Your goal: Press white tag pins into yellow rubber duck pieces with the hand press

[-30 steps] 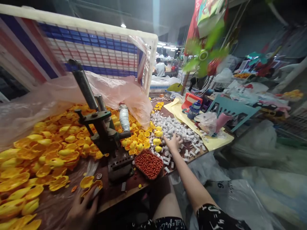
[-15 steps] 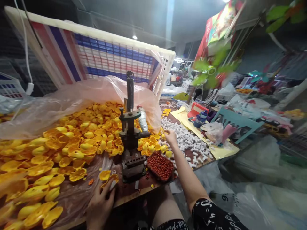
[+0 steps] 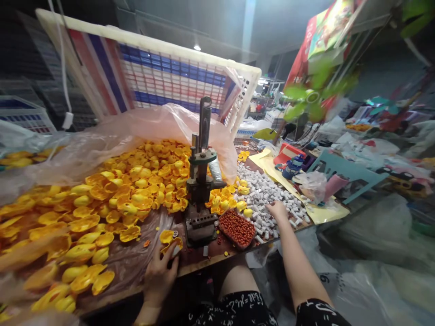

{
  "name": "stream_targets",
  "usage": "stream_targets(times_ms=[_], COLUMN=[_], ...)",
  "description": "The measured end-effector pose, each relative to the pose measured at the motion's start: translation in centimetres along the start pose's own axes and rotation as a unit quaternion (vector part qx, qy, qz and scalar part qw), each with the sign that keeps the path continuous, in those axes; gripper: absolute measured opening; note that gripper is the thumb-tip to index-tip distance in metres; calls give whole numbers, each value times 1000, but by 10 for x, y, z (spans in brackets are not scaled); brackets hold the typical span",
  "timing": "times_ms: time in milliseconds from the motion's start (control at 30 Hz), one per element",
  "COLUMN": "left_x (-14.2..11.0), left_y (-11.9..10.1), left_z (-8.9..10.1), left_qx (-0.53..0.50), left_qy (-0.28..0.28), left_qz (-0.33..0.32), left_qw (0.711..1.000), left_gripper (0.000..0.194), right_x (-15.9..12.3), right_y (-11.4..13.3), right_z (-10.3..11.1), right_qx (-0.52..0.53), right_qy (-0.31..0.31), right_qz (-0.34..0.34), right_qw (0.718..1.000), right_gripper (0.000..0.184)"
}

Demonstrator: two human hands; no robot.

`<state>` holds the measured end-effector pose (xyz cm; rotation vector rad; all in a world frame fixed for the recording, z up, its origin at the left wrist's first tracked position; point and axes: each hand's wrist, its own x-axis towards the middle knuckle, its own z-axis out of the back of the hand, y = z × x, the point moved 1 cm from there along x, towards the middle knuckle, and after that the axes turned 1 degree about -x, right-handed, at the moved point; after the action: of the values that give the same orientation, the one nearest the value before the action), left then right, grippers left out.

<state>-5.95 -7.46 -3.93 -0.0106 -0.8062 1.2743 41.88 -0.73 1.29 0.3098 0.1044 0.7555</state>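
"Largest item?"

"Glossy, curved yellow shells (image 3: 136,181), heaped left of the metal press (image 3: 200,181)."

"Hands?"

"Right hand (image 3: 277,212): arm extended, fingertips at the whitish pieces (image 3: 268,194); grip indeterminable. Left hand (image 3: 161,271): fingers curled, gripping an open shell (image 3: 167,236) near the press."

"Smallest?"

"Smooth round red beads (image 3: 237,227) in a tray (image 3: 242,247)."

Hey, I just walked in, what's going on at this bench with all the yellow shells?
Someone is working with both hands. The left hand holds open yellow shell pieces at the bench edge. The right hand is at the pile of small whitish parts; whether it grips one is unclear. Between them stand a hand press and a tray of red beads, untouched.
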Motion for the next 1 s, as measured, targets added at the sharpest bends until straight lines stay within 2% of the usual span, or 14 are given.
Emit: stream_targets(times_ms=[100,267,367,500,567,633,700,733,800,867,933,1000], left_x=[-2,-6,-8,-8,-7,-5,-3,-3,-1,0,1,3], left_y=[-1,-7,-24,-59,-73,-81,-83,-83,-81,-79,-78,-77], left_z=[2,9,19,37,43,47,49,49,48,45,42,38], left_qx=[-23,-117,-191,-312,-408,-502,-566,-583,-606,-618,-628,-643], left_qy=[-20,-95,-135,-146,-141,-126,-107,-99,-87,-81,-79,-75], left_qz=[24,70,112,140,192,258,315,335,368,393,406,417], left_qw=[999,986,966,928,882,816,754,734,700,676,659,638], left_gripper=[34,30,29,28,30,33,35,35,33,32,31,31], right_x=[0,-10,-22,-39,-45,-50,-54,-58,-68,-86,-107,-124], right_y=[7,7,6,4,5,11,25,34,53,70,81,86], right_z=[0,13,24,25,21,17,16,17,20,19,11,-2], right_qx=[-12,22,68,133,159,183,210,223,216,123,-2,-70], right_qy=[0,-56,-66,-41,-24,-4,15,15,-16,-20,31,96], right_qz=[32,95,156,213,217,222,235,243,276,337,391,410], right_qw=[999,994,983,967,963,958,949,944,936,933,920,904], right_gripper=[25,34,37,35,32,30,34,37,43,38,26,16])
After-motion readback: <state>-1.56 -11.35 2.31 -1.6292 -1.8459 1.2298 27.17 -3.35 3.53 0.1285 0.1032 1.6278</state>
